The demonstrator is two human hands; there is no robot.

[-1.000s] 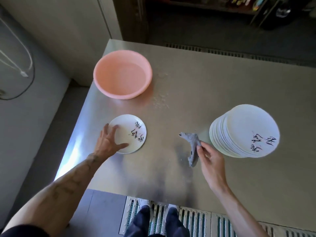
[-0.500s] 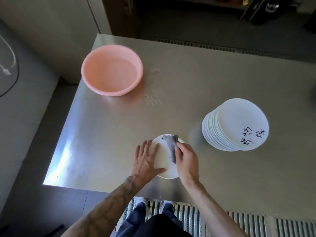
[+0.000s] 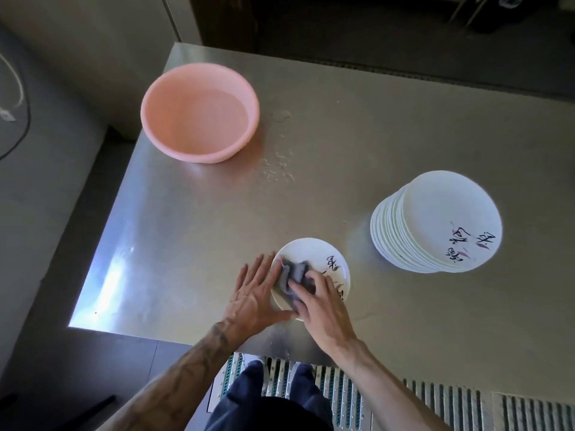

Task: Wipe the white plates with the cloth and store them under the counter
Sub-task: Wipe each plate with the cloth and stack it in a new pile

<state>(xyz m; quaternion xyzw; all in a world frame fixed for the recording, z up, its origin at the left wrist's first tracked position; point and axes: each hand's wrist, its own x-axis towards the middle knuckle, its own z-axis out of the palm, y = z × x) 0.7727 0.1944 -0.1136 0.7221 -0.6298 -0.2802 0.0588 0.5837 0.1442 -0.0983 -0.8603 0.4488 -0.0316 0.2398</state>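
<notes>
A single white plate [image 3: 314, 253] with black brush lettering lies near the front edge of the steel counter [image 3: 342, 135]. My left hand [image 3: 255, 293] lies flat with straight fingers against the plate's left rim. My right hand [image 3: 323, 303] presses a crumpled grey cloth [image 3: 294, 276] onto the plate's left half, fingers curled over it. A leaning stack of several white plates [image 3: 435, 222] with the same lettering stands to the right.
A pink plastic basin [image 3: 199, 112] holding water sits at the back left of the counter, with water drops [image 3: 278, 163] beside it. The counter's left edge drops to the floor. A metal floor grate [image 3: 389, 399] runs along the front by my feet.
The plate slid from the counter's left to the front middle under my left hand. My right hand carried the cloth onto it and now rubs its left half.
</notes>
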